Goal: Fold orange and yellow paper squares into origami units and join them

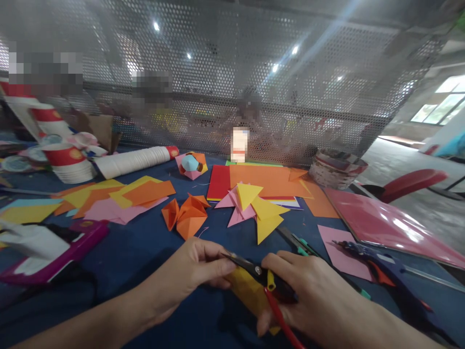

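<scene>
Left hand (196,271) pinches one yellow paper (249,291); right hand (312,291) grips one scissors (254,269).

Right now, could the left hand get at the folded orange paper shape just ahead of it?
Probably yes: the left hand pinches the yellow paper, but only bare blue table lies between it and the orange paper shape. It would need to let go first.

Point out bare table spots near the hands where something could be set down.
Bare blue cloth lies between the left hand and the orange folded paper, running left to the magenta case. A smaller strip sits between the yellow triangles and the pink sheet. Crowded: right of the right hand, around the glue gun, and the far left paper pile.
</scene>
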`<action>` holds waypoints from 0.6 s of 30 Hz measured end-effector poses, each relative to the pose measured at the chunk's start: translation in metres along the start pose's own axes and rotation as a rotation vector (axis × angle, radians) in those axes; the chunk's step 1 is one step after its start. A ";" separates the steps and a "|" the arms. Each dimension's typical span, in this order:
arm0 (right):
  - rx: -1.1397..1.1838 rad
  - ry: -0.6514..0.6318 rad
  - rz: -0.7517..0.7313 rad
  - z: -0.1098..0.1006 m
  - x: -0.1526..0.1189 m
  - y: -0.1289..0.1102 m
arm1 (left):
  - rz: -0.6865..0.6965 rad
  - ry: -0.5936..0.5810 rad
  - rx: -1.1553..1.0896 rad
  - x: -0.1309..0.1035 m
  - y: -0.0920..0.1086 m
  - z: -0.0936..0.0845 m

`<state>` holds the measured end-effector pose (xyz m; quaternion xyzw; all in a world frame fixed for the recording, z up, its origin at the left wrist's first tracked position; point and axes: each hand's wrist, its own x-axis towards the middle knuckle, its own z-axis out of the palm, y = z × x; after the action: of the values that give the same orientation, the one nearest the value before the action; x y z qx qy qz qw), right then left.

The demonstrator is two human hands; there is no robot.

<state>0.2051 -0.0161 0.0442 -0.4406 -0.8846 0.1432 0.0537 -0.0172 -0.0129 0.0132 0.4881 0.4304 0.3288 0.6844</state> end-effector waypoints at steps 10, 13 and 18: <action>-0.086 0.001 -0.036 0.006 -0.002 0.003 | -0.014 -0.019 0.026 -0.001 0.001 0.001; -0.055 0.031 -0.009 0.001 -0.001 0.005 | -0.022 0.006 0.023 -0.001 0.001 0.001; -0.243 0.223 0.281 -0.032 0.006 0.033 | -0.053 0.069 0.008 -0.001 0.000 0.001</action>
<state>0.2334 0.0139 0.0644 -0.5757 -0.8139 -0.0082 0.0774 -0.0167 -0.0139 0.0131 0.4676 0.4678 0.3252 0.6758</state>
